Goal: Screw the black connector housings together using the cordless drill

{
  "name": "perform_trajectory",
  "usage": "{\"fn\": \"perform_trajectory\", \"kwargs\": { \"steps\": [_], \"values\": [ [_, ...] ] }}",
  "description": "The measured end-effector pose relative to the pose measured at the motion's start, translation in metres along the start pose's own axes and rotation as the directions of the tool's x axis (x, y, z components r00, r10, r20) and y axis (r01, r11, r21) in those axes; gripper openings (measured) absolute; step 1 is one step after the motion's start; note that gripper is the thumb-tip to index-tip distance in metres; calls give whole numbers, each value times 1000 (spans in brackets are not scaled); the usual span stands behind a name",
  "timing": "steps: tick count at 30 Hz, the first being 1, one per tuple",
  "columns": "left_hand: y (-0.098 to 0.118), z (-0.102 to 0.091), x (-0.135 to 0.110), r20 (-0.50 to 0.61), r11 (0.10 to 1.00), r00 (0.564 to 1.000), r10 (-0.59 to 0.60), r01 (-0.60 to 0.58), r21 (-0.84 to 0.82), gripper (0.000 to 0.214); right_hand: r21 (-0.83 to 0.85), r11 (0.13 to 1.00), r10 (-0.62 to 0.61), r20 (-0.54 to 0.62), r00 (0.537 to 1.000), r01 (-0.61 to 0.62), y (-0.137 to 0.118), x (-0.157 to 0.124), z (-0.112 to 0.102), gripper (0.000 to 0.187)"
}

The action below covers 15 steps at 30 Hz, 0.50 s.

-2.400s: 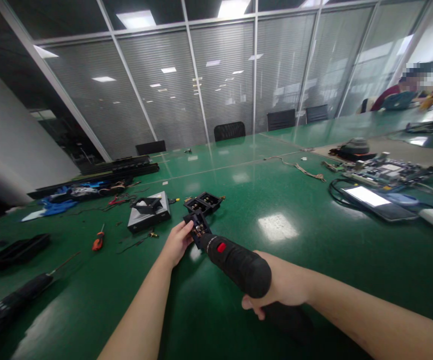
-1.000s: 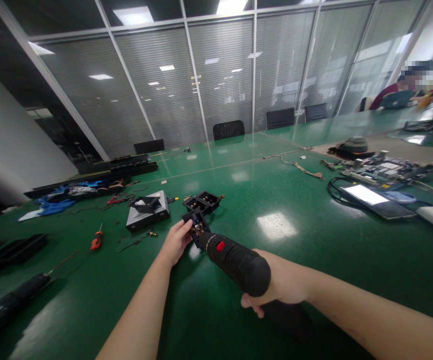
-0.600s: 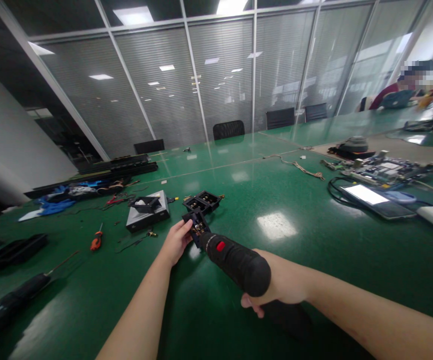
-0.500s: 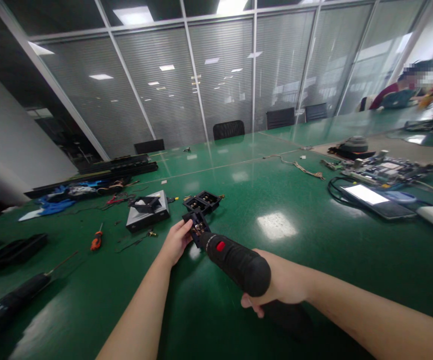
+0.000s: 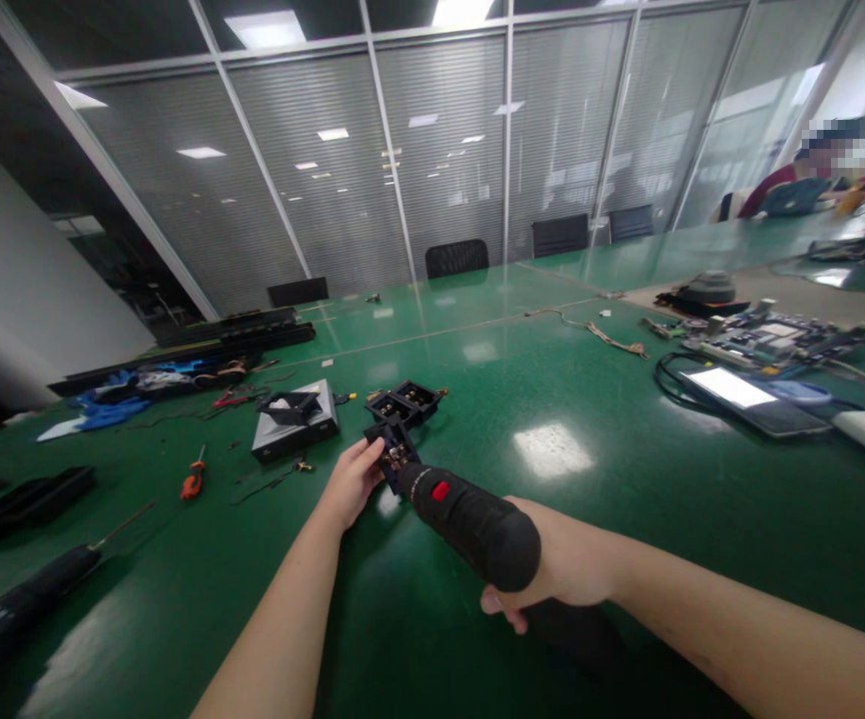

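Gripping a black power driver (image 5: pixel 469 524), right hand (image 5: pixel 563 564) closed round its handle; palm partly hidden behind the tool body, fingertips showing below. Red button on the driver's upper side. Nose of driver points away and leftward, at the near part of a small black housing (image 5: pixel 395 437); whether the bit touches cannot be told, tip hidden.

Left hand (image 5: pixel 354 481) clamped on the housing's left edge, thumb on top; lower fingers hard to make out. Housing sits tilted at mid-table, coppery metal parts inside it.

Just beyond it, a pair of black frames (image 5: pixel 407 401) side by side on the green table (image 5: pixel 627 489). Left of these, a grey box (image 5: pixel 299 437) with a black bracket (image 5: pixel 304 410) lying on top. Farther left, an orange screwdriver (image 5: pixel 192 484); nearer the wearer, a long dark tool (image 5: pixel 35 594) with a thin shaft.

Right side: circuit board (image 5: pixel 777 340), device with lit screen (image 5: pixel 732 389). Far right, a seated person (image 5: pixel 769 190) in a red sleeve
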<state>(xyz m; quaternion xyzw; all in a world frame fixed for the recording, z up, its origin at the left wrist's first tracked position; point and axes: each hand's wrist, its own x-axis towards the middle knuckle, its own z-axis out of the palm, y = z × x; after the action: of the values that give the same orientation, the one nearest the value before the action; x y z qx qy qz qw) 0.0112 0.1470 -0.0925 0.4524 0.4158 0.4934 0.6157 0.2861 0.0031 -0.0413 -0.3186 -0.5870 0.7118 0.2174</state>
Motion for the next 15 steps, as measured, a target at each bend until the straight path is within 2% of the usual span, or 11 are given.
{"fn": "perform_trajectory", "kwargs": {
  "steps": [6,15],
  "values": [
    [1,-1,0,4,1000,1000,-4,4,-6,52,-43,999,-19,39,999,20,1,1,-3,36],
    [0,-1,-1,9,1000,1000,16,-16,12,50,-39,999,-9,20,1000,10,2,2,-1,34]
  ]
}}
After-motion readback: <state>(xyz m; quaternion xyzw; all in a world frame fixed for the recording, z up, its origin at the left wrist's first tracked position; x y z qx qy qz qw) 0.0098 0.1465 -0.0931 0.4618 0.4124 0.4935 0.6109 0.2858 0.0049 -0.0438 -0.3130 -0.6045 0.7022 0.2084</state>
